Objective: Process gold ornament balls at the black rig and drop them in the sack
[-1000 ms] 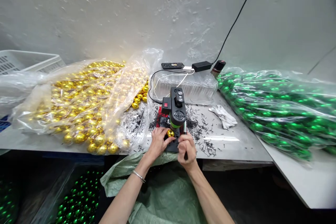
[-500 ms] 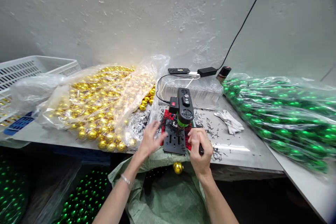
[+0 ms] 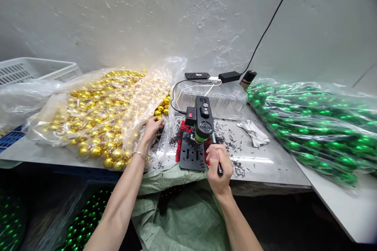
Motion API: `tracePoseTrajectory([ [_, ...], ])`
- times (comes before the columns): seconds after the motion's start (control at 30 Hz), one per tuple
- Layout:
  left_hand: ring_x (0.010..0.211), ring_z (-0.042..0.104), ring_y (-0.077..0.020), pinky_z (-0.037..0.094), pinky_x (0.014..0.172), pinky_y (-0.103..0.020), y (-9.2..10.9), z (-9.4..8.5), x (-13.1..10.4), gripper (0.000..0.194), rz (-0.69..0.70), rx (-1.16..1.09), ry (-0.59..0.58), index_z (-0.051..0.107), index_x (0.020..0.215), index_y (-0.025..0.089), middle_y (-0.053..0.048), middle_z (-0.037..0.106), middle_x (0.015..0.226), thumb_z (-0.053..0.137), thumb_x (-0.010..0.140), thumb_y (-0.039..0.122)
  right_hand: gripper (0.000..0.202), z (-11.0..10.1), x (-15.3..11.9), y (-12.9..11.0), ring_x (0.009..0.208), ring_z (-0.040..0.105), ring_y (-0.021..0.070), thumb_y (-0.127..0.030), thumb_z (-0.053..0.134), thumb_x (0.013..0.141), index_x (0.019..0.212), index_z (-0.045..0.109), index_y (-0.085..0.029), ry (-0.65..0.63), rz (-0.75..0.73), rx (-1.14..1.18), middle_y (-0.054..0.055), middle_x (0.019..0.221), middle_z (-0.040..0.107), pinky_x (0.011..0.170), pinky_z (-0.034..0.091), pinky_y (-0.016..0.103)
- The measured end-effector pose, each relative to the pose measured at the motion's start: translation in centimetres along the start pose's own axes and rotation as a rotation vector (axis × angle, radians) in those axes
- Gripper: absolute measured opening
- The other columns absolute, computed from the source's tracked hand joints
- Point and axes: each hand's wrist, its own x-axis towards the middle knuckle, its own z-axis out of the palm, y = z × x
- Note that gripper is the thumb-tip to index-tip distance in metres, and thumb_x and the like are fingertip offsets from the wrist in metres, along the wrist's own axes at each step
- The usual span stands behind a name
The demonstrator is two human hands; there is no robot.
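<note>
"Lying where, those loose gold balls [image 3: 161,108]?"
"At the mouth of the clear bag [image 3: 134,114], well back from the counter's [image 3: 262,168] front edge. The left hand's [image 3: 152,128] fingers are drawn narrow against them; whether they grip one, I cannot tell."
"And the right hand [image 3: 219,164]?"
"Fingers curled round a black handle [image 3: 220,170] beside the black machine [image 3: 204,117], near the front edge."
"Farther out?"
"A white glove [image 3: 253,133], then bagged green balls [image 3: 312,125] along the right edge; a green sack [image 3: 191,219] below the front."
</note>
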Motion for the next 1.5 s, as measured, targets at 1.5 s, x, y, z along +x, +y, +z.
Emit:
tracePoseTrajectory([
  [1.5,0.099,0.063,-0.0257,0.05,0.089,-0.044,-2.7,9.3,-11.6,0.029,0.436,0.506,-0.112,0.065,0.113,0.019,-0.011,0.07,0.107,0.061,0.089,0.035,0.025,-0.9,1.4,-0.8,0.071,0.055,0.0144,-0.004,0.043,0.089,0.071,0.048,-0.02,-0.047,-0.015,-0.021,0.0,0.066,0.051,0.062,0.044,0.028],
])
